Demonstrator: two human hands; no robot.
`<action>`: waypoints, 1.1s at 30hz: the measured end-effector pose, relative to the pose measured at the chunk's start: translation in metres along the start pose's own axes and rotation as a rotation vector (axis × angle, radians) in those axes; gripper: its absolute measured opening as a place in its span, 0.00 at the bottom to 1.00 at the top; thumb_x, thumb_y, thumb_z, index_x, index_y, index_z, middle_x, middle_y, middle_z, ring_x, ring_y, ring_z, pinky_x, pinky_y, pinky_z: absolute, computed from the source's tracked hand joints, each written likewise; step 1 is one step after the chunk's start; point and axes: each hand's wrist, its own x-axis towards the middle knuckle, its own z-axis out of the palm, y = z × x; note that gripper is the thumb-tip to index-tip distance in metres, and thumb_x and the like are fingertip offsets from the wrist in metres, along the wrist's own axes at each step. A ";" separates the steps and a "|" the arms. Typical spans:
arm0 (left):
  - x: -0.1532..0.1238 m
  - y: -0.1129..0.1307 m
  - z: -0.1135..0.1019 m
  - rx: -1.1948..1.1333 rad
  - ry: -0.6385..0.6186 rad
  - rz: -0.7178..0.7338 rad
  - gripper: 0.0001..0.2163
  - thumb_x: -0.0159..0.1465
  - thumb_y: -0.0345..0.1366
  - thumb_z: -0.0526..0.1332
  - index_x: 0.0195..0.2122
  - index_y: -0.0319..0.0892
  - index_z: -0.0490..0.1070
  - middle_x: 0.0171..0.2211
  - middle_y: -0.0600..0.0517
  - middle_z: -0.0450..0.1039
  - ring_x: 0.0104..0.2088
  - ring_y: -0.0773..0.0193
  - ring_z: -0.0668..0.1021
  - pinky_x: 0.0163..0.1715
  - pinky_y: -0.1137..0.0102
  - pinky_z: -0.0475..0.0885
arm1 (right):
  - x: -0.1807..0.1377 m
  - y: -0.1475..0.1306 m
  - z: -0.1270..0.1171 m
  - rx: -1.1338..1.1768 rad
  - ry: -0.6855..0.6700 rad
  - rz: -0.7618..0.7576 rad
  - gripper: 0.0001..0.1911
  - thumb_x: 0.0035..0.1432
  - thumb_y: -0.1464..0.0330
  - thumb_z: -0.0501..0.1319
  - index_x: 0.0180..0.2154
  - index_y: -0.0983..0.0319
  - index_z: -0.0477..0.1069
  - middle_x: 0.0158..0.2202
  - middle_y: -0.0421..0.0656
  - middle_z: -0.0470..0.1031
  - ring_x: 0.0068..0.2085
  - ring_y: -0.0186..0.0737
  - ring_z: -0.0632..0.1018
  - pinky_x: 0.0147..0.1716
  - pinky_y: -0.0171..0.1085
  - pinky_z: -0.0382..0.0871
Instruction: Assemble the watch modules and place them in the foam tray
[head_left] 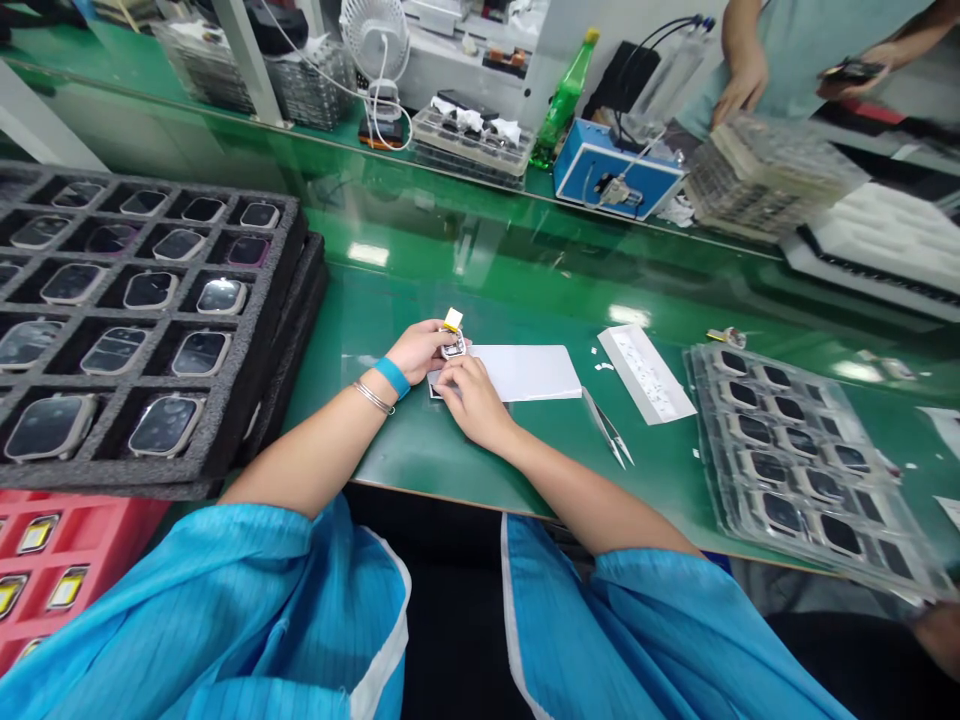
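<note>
My left hand (421, 350) pinches a small watch case (454, 345) with a yellow tab (453, 319) sticking up from it, just above the green bench. My right hand (471, 398) is closed beside it, its fingertips pressed against the lower side of the same case. Both hands meet at the left end of a white pad (529, 372). Metal tweezers (609, 428) lie on the bench to the right of my right wrist.
A stack of black foam trays (247, 330) with watch bodies fills the left. A red tray (52, 560) sits below it. A white label strip (649, 372) and clear blister trays (806, 460) lie right. Another person's hands (739, 85) work beyond a blue box (611, 165).
</note>
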 end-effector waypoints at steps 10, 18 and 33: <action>-0.008 -0.004 0.008 0.119 -0.032 0.115 0.09 0.51 0.24 0.65 0.34 0.37 0.71 0.27 0.51 0.76 0.26 0.65 0.78 0.27 0.70 0.77 | 0.001 0.017 -0.045 0.273 0.365 0.054 0.07 0.57 0.63 0.63 0.29 0.58 0.70 0.35 0.43 0.79 0.40 0.42 0.78 0.50 0.48 0.70; -0.017 -0.009 0.016 0.178 -0.107 0.044 0.08 0.51 0.25 0.67 0.33 0.35 0.74 0.25 0.52 0.74 0.25 0.67 0.77 0.25 0.72 0.77 | 0.007 0.031 -0.043 0.528 0.297 0.280 0.14 0.45 0.61 0.70 0.27 0.60 0.69 0.29 0.41 0.77 0.34 0.38 0.78 0.40 0.40 0.72; -0.018 -0.009 0.016 0.162 -0.116 0.017 0.06 0.53 0.25 0.63 0.33 0.34 0.73 0.27 0.51 0.73 0.26 0.68 0.76 0.27 0.71 0.78 | 0.005 0.023 -0.041 0.435 0.309 0.271 0.08 0.49 0.65 0.67 0.29 0.61 0.71 0.30 0.39 0.77 0.33 0.36 0.77 0.38 0.37 0.72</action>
